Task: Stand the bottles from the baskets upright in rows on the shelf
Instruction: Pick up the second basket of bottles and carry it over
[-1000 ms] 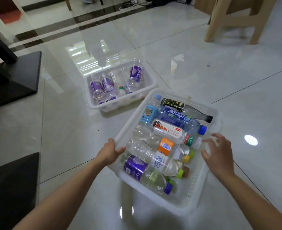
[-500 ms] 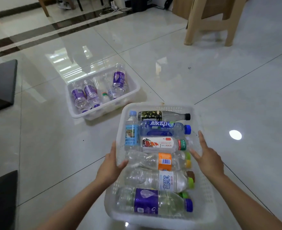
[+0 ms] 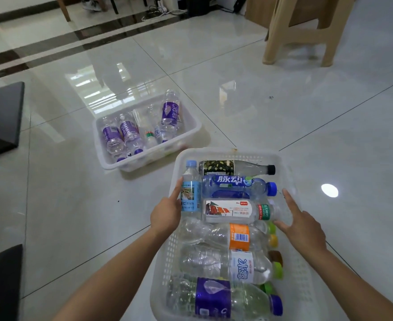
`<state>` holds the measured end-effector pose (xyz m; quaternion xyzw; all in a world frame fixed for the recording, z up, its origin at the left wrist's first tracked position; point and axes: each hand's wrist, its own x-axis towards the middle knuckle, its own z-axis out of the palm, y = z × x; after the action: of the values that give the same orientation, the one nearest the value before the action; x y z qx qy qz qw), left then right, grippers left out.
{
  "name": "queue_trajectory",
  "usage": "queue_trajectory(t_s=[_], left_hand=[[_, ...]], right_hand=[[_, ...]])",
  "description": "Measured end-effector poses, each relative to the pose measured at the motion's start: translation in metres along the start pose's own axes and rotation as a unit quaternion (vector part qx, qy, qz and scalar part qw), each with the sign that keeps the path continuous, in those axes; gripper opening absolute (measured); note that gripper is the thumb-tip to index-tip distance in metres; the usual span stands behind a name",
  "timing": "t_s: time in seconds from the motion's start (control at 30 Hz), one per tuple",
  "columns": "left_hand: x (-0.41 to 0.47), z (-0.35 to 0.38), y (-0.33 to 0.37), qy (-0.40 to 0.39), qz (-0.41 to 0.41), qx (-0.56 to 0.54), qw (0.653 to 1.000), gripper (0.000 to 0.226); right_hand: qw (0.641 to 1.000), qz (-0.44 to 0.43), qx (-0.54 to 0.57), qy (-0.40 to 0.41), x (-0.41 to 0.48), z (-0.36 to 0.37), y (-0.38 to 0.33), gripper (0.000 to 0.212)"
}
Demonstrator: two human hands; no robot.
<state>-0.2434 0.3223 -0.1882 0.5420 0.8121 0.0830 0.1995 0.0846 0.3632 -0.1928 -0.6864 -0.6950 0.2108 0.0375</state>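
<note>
Turned lengthwise and drawn closer since the earlier frames, the near basket point(image 3: 304, 286) rests on the floor point(image 3: 283, 107). The far basket point(image 3: 112, 164) sits beyond its left corner. The left grip point(image 3: 165, 214) pinches its left wall; the right grip point(image 3: 306, 225), fingers spread, touches its right wall. Bottles point(image 3: 239, 266) lie flat inside; no shelf shows, so apparently none stands upright yet.

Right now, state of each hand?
Left hand: grips the left rim of the near basket.
Right hand: open, fingers straight, holding nothing.
</note>
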Motion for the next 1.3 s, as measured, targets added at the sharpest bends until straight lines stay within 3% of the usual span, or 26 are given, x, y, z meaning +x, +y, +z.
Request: queue_trajectory(t_s=[0.1, 0.4, 0.67, 1.0, 1.3], left_hand=[[-0.003, -0.001, 0.001, 0.004, -0.012, -0.035, 0.999, 0.059], [-0.012, -0.005, -0.001, -0.023, -0.013, -0.043, 0.999, 0.074], [-0.037, -0.012, -0.007, -0.041, 0.003, -0.142, 0.989, 0.08], [-0.053, -0.014, -0.016, -0.031, -0.017, -0.224, 0.974, 0.089], [-0.094, -0.126, 0.01, -0.062, -0.053, -0.218, 0.972, 0.09]], right_hand=[[1.0, -0.003, 0.016, -0.002, 0.002, 0.0, 0.001, 0.091], [0.999, -0.006, 0.043, -0.031, -0.003, -0.019, -0.008, 0.077], [0.998, -0.027, 0.029, -0.054, -0.008, -0.025, -0.012, 0.077], [0.996, -0.065, 0.05, -0.023, -0.002, -0.033, -0.018, 0.081], [0.995, -0.081, 0.039, -0.049, -0.033, -0.135, -0.073, 0.079]])
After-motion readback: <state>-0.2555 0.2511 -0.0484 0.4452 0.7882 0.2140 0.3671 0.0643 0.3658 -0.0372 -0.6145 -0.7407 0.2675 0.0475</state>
